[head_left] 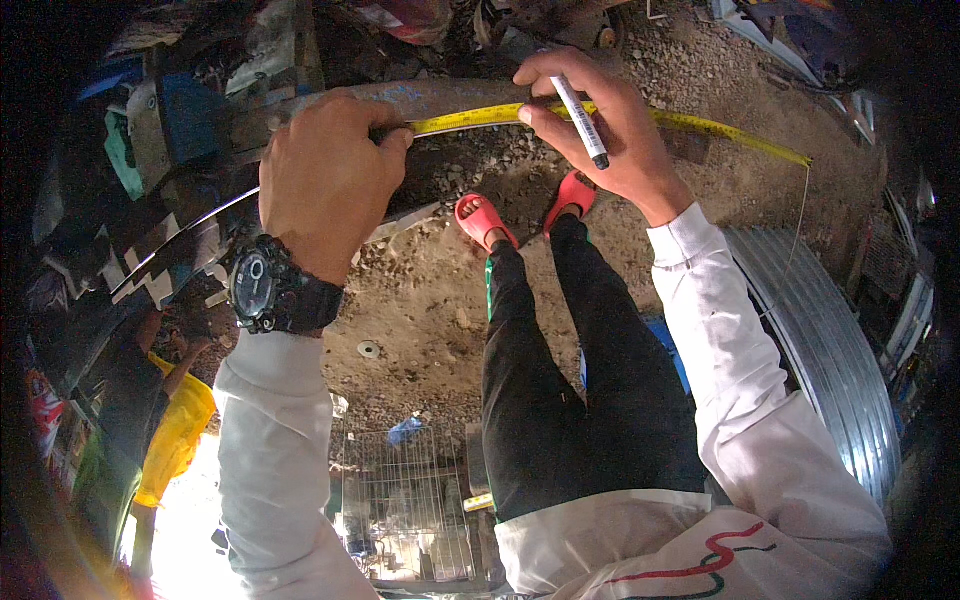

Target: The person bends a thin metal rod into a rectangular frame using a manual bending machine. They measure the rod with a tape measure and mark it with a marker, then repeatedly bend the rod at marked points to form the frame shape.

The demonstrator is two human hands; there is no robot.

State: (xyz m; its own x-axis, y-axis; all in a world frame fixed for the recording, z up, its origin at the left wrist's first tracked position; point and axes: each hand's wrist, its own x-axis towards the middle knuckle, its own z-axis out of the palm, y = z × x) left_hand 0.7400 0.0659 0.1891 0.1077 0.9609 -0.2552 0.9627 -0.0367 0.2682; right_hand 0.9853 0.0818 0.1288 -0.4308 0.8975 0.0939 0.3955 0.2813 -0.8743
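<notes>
My left hand (330, 185), with a black watch (270, 285) on its wrist, is closed with thumb and forefinger pinching a yellow measuring tape (470, 119). The tape stretches away to the right, passing under my right hand (625, 130). A white marker with a black end (580, 120) lies across the right hand's fingers, its black end toward me. The right thumb and fingertips are at the tape's edge. A thin, light-coloured strip (185, 238) runs from beside my left hand toward the lower left. Whether it joins the tape is hidden by the hand.
Corrugated metal sheet (825, 340) stands curved at the right. A wire rack (405, 500) is near me at the bottom. A person in yellow clothing (175, 440) is at the lower left. My feet wear pink clogs (484, 218) on gravelly ground. Metal scrap clutters the far left.
</notes>
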